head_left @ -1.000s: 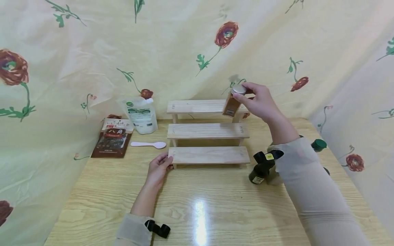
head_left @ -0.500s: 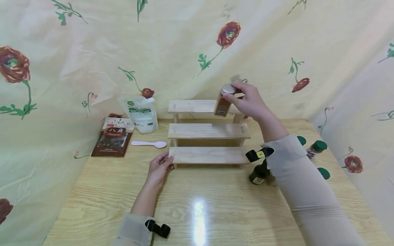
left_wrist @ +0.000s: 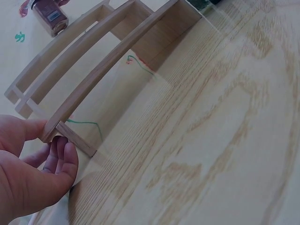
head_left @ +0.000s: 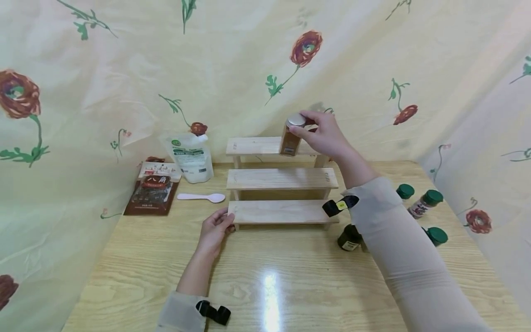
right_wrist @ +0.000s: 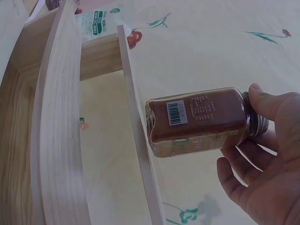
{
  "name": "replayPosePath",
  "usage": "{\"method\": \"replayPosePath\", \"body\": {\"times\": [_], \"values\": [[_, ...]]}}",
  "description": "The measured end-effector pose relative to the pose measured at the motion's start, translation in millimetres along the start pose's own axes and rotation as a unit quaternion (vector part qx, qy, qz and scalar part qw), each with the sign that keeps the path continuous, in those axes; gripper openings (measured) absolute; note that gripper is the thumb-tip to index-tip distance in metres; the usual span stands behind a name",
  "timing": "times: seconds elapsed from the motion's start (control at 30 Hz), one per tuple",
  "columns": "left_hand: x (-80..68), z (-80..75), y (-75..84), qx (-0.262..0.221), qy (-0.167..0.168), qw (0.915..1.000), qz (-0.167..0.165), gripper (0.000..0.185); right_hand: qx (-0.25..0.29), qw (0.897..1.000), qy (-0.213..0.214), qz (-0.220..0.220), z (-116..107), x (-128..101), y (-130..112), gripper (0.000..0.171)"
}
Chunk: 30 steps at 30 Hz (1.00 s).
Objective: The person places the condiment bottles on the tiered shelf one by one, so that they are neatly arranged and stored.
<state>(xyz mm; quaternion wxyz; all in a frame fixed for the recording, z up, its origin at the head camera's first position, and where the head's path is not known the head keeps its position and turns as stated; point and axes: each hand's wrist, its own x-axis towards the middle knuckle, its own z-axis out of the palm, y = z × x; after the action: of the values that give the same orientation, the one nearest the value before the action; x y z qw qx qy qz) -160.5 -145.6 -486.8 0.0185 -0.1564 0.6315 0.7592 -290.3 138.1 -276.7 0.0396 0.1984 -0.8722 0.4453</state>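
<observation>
R hand (head_left: 325, 137): fingertips pinch silver cap of spice jar (head_left: 290, 138), thumb on one side of cap, fingers on other. Jar hangs roughly upright, base just over top step of wooden tiered rack (head_left: 282, 180); contact w/ step cannot be told. Wrist view: jar (right_wrist: 199, 121) holds brown powder, barcode label faces cam, base close to step edge.

L hand (head_left: 214, 228): thumb and fingers curled round near-left corner of rack's lowest step, pinching the board end; heel of hand on table (head_left: 265, 276). Wrist view confirms: thumb on top of corner, fingers (left_wrist: 63, 157) beneath it.

Beyond L hand, to its left: white spoon (head_left: 201, 197), dark brown packet (head_left: 152, 188), white pouch (head_left: 190, 157) standing at backdrop.

Below R forearm, its right side: dark bottle (head_left: 350, 237) near rack's right end; three green-capped jars (head_left: 425, 203) farther out, near table's right edge. Floral cloth (head_left: 124, 69) behind and at both sides.
</observation>
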Motion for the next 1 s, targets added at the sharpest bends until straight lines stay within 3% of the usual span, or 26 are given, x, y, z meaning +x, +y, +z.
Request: {"method": "replayPosePath", "body": {"times": [0.6, 1.0], "values": [[-0.2, -3.9, 0.7, -0.006, 0.001, 0.9999, 0.014, 0.036, 0.008, 0.999, -0.025, -0.031, 33.8, 37.5, -25.6, 0.046], [2.0, -1.4, -1.6, -0.019, 0.0, 0.9998, 0.009, 0.035, 0.023, 0.998, -0.048, -0.014, 54.8, 57.0, -25.6, 0.044]]}}
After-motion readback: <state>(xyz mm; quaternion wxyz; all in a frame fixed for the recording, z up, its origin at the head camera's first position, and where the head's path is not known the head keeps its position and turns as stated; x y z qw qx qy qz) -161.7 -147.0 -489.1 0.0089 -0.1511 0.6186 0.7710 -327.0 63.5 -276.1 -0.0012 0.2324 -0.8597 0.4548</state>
